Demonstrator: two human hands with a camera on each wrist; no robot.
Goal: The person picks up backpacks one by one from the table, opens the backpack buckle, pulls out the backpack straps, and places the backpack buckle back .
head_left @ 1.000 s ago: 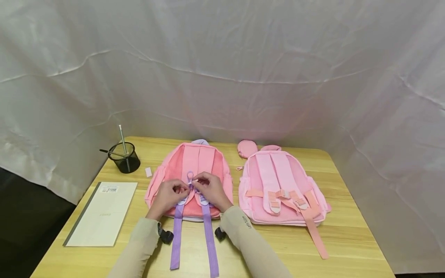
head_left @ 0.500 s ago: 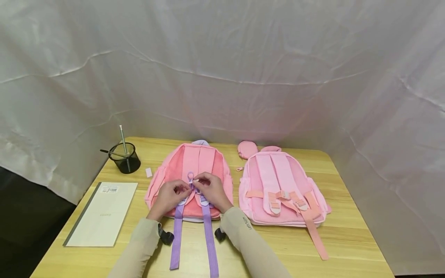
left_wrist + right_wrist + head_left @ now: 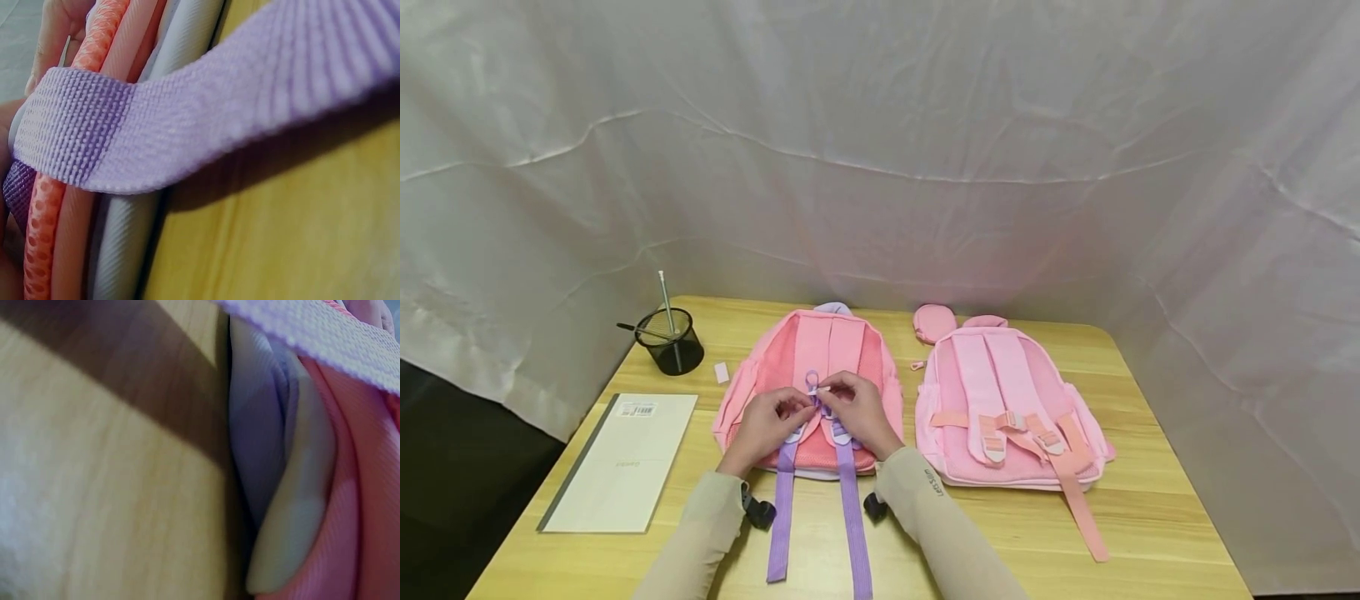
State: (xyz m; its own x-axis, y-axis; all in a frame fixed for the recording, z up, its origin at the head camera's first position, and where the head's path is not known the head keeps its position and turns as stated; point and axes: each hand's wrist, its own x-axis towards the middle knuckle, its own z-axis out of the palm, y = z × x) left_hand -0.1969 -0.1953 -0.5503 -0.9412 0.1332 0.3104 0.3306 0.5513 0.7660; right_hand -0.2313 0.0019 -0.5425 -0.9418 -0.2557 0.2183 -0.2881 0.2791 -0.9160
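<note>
One backpack (image 3: 842, 332), coral pink, mesh back uppermost, lilac edging, two purple strap tails (image 3: 780, 517); laid on the desk (image 3: 1150, 500), black mesh cup (image 3: 681, 355) to its left, paler pink backpack (image 3: 951, 454) to its right. Left hand (image 3: 767, 423) and right hand (image 3: 859, 410) close together above its middle, fingers bent, both pinching purple webbing (image 3: 813, 389). Top handle points away from the person; long axis likewise.

A beige left sleeve (image 3: 696, 529) at 7 o'clock and matching, dark-lettered right sleeve (image 3: 943, 521) at 5 o'clock meet black wrist cameras (image 3: 762, 512).
</note>
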